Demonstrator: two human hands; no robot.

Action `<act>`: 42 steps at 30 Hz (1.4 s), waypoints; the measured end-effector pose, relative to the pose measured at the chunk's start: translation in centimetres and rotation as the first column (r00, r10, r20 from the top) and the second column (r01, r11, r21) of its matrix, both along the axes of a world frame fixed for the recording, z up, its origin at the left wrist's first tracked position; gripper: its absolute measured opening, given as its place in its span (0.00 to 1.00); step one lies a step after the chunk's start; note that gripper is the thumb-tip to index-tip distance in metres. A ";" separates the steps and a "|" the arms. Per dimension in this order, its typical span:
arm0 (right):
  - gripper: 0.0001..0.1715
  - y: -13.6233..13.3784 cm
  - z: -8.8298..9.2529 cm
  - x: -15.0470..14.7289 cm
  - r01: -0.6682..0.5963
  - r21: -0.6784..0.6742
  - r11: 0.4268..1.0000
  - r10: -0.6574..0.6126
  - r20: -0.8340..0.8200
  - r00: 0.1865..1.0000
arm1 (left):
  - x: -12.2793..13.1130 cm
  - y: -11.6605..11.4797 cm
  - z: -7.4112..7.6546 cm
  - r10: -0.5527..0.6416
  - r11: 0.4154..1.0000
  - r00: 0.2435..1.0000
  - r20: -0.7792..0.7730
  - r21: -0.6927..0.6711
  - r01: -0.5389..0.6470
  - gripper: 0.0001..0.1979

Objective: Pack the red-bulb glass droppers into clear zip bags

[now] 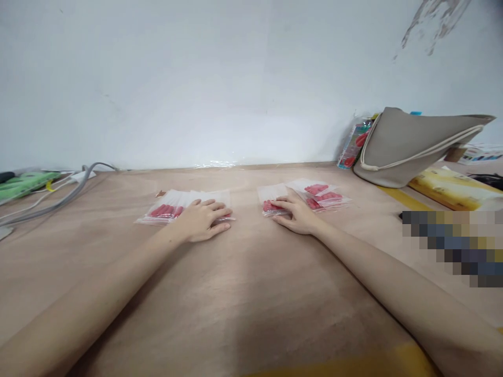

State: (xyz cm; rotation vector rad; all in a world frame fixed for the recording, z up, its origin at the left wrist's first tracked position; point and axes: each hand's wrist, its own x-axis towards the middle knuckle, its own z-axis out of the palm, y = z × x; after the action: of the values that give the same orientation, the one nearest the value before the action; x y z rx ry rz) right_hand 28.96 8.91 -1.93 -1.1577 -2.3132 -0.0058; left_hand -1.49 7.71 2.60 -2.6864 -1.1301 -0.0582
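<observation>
Two groups of small clear plastic bags with red pieces inside lie flat on the table. My left hand rests palm down, fingers spread, over the left bags and partly hides them. Over the near left part of the right group, my right hand lies with its fingers stretched out, touching a bag. More bags overlap just beyond and to the right of that hand. What exactly the red pieces are is too small to tell. Neither hand grips anything.
A grey bag with a pale cord leans at the right back, beside a colourful package. A yellow pack lies nearer. At the left are a grey cable and a green object. A white wall closes off the table's back.
</observation>
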 end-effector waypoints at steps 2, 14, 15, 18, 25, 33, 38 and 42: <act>0.26 0.2 0.1 0.2 -0.031 -0.038 0.999 0.032 0.011 0.999 | -0.9 -0.3 0.5 0.019 0.999 1.000 -0.013 -0.034 -0.020 0.21; 0.26 0.1 -0.4 0.2 -0.107 0.054 0.993 0.111 -0.075 0.991 | 6.2 0.3 -2.1 -0.186 0.966 0.972 0.145 0.209 0.154 0.11; 0.25 0.3 -0.6 0.6 -0.119 0.079 0.990 0.125 -0.084 0.989 | 6.7 0.6 -2.5 -0.194 0.963 0.972 0.131 0.215 0.164 0.11; 0.20 0.9 -0.9 1.4 -0.119 0.167 0.979 0.131 -0.064 0.989 | 7.4 1.4 -3.0 -0.213 0.956 0.973 0.091 0.225 0.188 0.11; 0.13 0.7 -0.3 0.9 -0.054 0.317 0.947 0.001 0.164 0.986 | 7.4 1.4 -3.1 -0.199 0.954 0.976 0.088 0.245 0.173 0.11; 0.15 0.2 0.5 1.0 -0.070 0.347 0.935 -0.013 0.230 0.973 | 7.5 1.3 -2.9 -0.213 0.948 0.963 0.164 0.275 0.163 0.09; 0.16 0.0 0.9 0.6 -0.076 0.376 0.923 -0.031 0.269 0.963 | 9.3 1.7 -3.5 -0.246 0.932 0.946 0.210 0.318 0.172 0.09; 0.16 -0.1 0.8 0.3 -0.089 0.384 0.919 -0.025 0.282 0.959 | 11.4 2.2 -4.1 -0.255 0.920 0.945 0.206 0.351 0.172 0.08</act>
State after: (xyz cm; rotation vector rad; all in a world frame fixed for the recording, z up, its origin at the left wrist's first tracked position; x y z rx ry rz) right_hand 29.24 8.79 -1.13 -0.9565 -2.4192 -0.6357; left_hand 9.89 9.90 -1.47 -2.5307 -0.7901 -0.5834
